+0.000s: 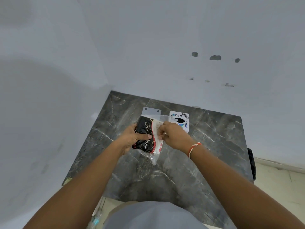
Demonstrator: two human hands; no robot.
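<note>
A clear plastic bag (155, 157) with a white hang tab holds a folded black item (145, 126) with gold script and red trim, plus a white piece with red print. It is lifted slightly over the dark marble table (206, 154). My left hand (132, 138) grips the black item from the left, thumb across its front. My right hand (175, 134) pinches the white piece at the bag's right edge. A red and white thread circles my right wrist.
A white card (179, 119) with stickers, one reading "Dart", lies flat on the table just beyond my right hand. White walls close the table in at the back and left. A black object (251, 162) hangs off the table's right edge.
</note>
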